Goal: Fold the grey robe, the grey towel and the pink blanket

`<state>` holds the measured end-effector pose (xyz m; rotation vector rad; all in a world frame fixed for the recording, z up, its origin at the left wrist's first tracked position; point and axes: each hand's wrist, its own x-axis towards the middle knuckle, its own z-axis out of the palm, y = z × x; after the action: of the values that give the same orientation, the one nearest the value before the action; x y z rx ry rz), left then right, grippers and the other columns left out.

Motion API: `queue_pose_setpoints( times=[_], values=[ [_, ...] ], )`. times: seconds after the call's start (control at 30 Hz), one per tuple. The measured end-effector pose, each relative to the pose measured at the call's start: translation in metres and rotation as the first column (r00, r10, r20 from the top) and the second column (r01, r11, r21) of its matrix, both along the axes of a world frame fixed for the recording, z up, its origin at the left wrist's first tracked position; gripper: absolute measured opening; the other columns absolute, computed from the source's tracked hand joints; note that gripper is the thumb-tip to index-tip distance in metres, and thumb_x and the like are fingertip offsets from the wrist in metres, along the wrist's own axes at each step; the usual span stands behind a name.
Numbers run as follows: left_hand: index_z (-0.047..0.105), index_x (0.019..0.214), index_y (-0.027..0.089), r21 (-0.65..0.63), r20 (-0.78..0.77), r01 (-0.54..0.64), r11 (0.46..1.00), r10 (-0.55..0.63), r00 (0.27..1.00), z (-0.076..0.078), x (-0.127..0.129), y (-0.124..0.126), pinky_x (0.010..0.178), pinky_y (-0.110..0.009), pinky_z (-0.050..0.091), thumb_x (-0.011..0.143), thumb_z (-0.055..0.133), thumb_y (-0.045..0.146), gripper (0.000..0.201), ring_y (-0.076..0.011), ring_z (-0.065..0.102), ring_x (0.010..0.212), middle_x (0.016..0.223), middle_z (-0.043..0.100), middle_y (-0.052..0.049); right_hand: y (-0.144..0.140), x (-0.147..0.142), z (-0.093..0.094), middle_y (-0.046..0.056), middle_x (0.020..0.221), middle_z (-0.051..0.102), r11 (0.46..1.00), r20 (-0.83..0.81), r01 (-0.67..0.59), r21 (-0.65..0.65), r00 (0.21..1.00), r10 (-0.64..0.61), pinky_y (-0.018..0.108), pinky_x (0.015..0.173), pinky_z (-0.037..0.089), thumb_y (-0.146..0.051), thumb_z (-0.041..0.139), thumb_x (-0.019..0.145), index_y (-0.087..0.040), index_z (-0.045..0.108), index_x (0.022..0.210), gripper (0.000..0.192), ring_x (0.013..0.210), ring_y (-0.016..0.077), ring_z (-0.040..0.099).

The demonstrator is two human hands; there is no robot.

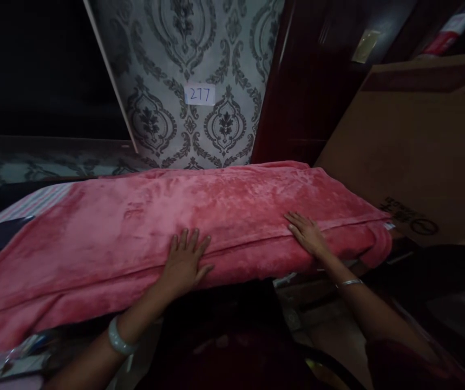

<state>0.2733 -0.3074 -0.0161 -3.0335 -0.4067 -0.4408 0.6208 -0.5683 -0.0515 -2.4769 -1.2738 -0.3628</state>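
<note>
Left hand and right hand lie flat, fingers spread, grasping nothing, on the folded pink blanket spread across the surface below the patterned wall; smoothing likely goes best with even outward palm strokes along the fold.

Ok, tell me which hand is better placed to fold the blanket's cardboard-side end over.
Probably the right hand. It lies flat on the pink blanket close to the end by the cardboard box. The left hand rests spread near the blanket's middle, farther away.
</note>
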Motion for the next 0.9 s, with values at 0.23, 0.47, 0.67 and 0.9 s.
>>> queue_pose_setpoints(
  times=[0.23, 0.47, 0.67, 0.9],
  values=[
    [0.043, 0.152, 0.023, -0.041, -0.065, -0.039, 0.998, 0.036, 0.997, -0.004, -0.005, -0.003, 0.116, -0.066, 0.022, 0.092, 0.053, 0.056, 0.069, -0.0443, 0.024, 0.148, 0.161, 0.031, -0.018, 0.001, -0.004, 0.005, 0.008, 0.15, 0.05, 1.0, -0.013, 0.018, -0.02, 1.0, -0.018, 0.054, 0.114, 0.033, -0.041, 0.031, 0.101, -0.023, 0.053, 0.144, 0.052, 0.143, 0.0272, 0.038],
    [0.044, 0.15, 0.018, -0.051, -0.015, 0.079, 0.996, -0.08, 0.997, 0.007, -0.005, -0.002, 0.119, -0.06, 0.023, 0.097, 0.047, 0.044, 0.059, -0.0338, 0.032, 0.148, 0.158, 0.037, -0.015, -0.003, 0.002, 0.003, 0.009, 0.149, 0.051, 1.0, 0.013, -0.003, -0.026, 1.0, 0.004, 0.053, 0.114, 0.033, -0.04, 0.031, 0.101, -0.022, 0.052, 0.145, 0.052, 0.142, 0.0263, 0.039],
    [0.038, 0.152, 0.009, -0.02, 0.021, -0.127, 0.992, 0.127, 0.992, 0.009, -0.006, -0.007, 0.118, -0.064, 0.022, 0.095, 0.048, 0.048, 0.07, -0.0392, 0.029, 0.148, 0.157, 0.036, -0.022, 0.013, -0.028, 0.012, 0.01, 0.152, 0.046, 0.999, 0.042, -0.038, -0.017, 0.998, 0.039, 0.058, 0.116, 0.028, -0.043, 0.033, 0.101, -0.022, 0.049, 0.147, 0.053, 0.145, 0.0291, 0.034],
    [0.046, 0.148, 0.014, -0.033, -0.039, -0.154, 0.988, 0.152, 0.988, 0.004, -0.023, -0.011, 0.116, -0.061, 0.028, 0.098, 0.041, 0.048, 0.061, -0.0387, 0.033, 0.146, 0.157, 0.038, -0.019, 0.028, -0.08, 0.018, 0.006, 0.16, 0.035, 0.937, -0.024, -0.329, -0.116, 0.944, 0.329, 0.056, 0.119, 0.023, -0.043, 0.039, 0.102, -0.028, 0.04, 0.152, 0.053, 0.149, 0.0265, 0.027]
  ],
)
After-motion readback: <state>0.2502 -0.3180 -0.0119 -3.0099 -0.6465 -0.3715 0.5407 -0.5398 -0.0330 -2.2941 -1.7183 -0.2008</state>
